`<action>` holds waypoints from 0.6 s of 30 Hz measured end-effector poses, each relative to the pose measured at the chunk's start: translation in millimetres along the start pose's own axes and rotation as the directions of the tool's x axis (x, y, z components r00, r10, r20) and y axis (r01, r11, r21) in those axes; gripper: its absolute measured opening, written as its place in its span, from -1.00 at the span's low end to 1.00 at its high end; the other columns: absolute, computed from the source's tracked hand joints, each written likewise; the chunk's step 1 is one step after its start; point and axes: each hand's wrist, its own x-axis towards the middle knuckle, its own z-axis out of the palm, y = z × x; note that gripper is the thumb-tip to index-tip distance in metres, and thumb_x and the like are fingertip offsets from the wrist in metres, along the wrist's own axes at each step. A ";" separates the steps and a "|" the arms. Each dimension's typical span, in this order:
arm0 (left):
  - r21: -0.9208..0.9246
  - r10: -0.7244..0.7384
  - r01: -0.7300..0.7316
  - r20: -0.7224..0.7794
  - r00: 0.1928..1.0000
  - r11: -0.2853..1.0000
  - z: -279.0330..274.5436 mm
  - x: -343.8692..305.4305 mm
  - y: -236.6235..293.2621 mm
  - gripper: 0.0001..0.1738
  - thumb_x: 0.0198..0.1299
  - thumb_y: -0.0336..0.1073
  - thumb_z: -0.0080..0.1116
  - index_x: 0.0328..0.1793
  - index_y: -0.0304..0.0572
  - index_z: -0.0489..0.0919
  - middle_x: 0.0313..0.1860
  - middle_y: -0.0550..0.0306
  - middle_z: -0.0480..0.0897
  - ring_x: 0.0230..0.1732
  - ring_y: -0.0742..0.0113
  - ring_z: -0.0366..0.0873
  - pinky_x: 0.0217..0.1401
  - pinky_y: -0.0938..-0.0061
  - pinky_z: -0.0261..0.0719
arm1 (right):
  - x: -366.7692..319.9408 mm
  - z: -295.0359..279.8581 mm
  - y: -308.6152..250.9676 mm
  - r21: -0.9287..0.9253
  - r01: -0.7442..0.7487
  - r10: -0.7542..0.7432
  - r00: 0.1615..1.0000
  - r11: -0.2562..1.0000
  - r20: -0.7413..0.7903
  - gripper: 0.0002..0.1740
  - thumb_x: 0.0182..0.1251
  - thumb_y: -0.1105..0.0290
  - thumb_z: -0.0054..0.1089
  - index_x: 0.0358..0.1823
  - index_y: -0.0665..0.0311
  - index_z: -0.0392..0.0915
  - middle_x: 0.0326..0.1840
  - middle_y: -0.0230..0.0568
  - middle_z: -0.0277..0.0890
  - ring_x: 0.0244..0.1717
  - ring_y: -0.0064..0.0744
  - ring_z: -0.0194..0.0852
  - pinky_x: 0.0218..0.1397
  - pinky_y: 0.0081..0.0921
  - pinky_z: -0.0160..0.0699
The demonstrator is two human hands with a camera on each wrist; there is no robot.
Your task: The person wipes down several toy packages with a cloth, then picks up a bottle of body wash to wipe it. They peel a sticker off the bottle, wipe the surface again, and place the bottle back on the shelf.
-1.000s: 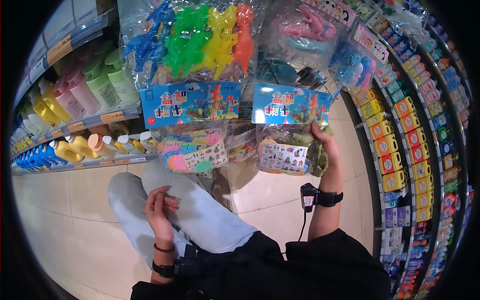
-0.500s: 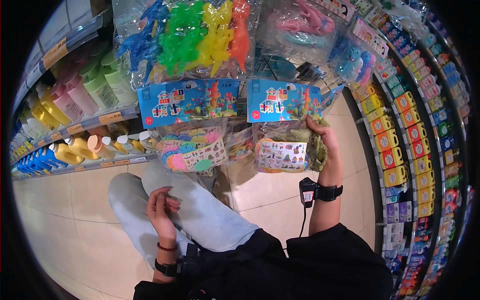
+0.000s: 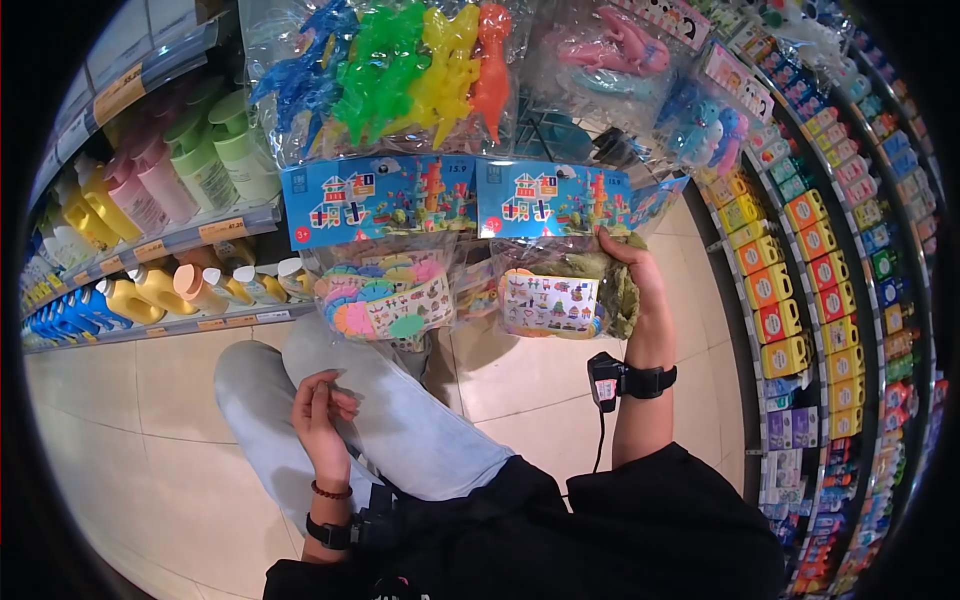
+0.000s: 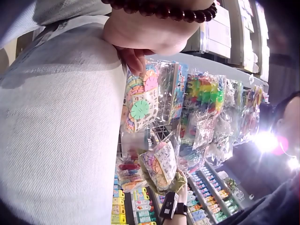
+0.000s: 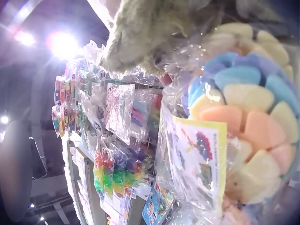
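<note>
My right hand [image 3: 640, 275] grips a clear toy bag [image 3: 548, 305] by its right side, thumb at the lower edge of its blue header card [image 3: 550, 205]. Through the plastic show a printed sheet and, in the right wrist view, pastel flower-shaped pieces [image 5: 248, 93]. A fuzzy olive-green cloth-like thing [image 3: 622, 300] is bunched between this hand and the bag. Just left hangs a matching toy bag [image 3: 385, 300] with the same blue card. My left hand [image 3: 322, 420] hangs relaxed over the jeans near the knee, fingers loosely bent, holding nothing.
Bags of blue, green, yellow and red stretchy figures [image 3: 400, 75] and pink toys [image 3: 615, 50] hang above. Shelves with pump bottles [image 3: 190, 165] and yellow jugs [image 3: 150, 295] stand at left. Shelves of yellow and orange containers [image 3: 775, 280] curve along the right. Tiled floor lies below.
My right hand has moved left with the toy bag, bringing its header card up beside the hanging one. The card has turned to face me more. The left hand stays over the leg.
</note>
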 end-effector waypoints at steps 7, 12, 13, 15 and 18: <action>0.006 -0.008 0.008 -0.003 1.000 1.000 0.2 -1.2 0.8 -0.74 0.36 -0.30 -0.16 -0.13 -0.28 0.54 -0.58 0.25 0.52 -0.56 0.58 0.42 -0.49 0.70 0.32 | 20.9 -1.8 16.1 -0.002 0.082 -0.082 0.997 0.997 0.017 -0.72 0.28 0.44 0.12 -0.03 0.42 0.46 -0.16 -0.16 0.56 -0.21 -0.36 0.57 -0.10 -0.43 0.57; 0.013 0.006 -0.005 -0.008 1.000 1.000 0.7 0.5 -1.1 -0.74 0.35 -0.30 -0.16 -0.13 -0.28 0.54 -0.59 0.25 0.52 -0.56 0.58 0.42 -0.50 0.70 0.31 | 48.4 -6.4 34.4 -0.061 0.150 -0.147 0.987 0.987 0.063 -0.71 0.32 0.38 0.11 0.00 0.39 0.45 -0.09 -0.21 0.54 -0.16 -0.41 0.54 -0.08 -0.46 0.53; 0.015 0.009 -0.009 -0.006 1.000 1.000 0.8 0.2 -1.1 -0.74 0.35 -0.30 -0.16 -0.13 -0.28 0.54 -0.59 0.25 0.52 -0.56 0.58 0.42 -0.50 0.70 0.31 | 53.1 -6.8 38.5 -0.082 0.184 -0.181 0.982 0.979 0.050 -0.70 0.33 0.37 0.10 0.01 0.38 0.45 -0.08 -0.22 0.54 -0.14 -0.42 0.53 -0.07 -0.47 0.52; 0.019 0.015 -0.015 -0.004 1.000 1.000 0.0 0.2 -1.8 -0.75 0.35 -0.30 -0.16 -0.13 -0.27 0.54 -0.59 0.25 0.52 -0.56 0.58 0.42 -0.50 0.70 0.31 | 60.9 -10.0 47.8 -0.130 0.240 -0.238 0.971 0.962 0.028 -0.65 0.33 0.27 0.13 0.03 0.35 0.44 -0.05 -0.26 0.52 -0.11 -0.45 0.49 -0.03 -0.50 0.47; 0.007 0.017 -0.017 -0.006 1.000 1.000 0.0 -0.3 -2.0 -0.75 0.35 -0.30 -0.15 -0.13 -0.27 0.54 -0.58 0.25 0.52 -0.56 0.58 0.42 -0.50 0.70 0.31 | 68.9 -14.1 60.8 -0.243 0.344 -0.365 0.930 0.907 -0.049 -0.60 0.31 0.22 0.16 0.03 0.36 0.44 -0.06 -0.27 0.51 -0.12 -0.46 0.46 -0.01 -0.48 0.43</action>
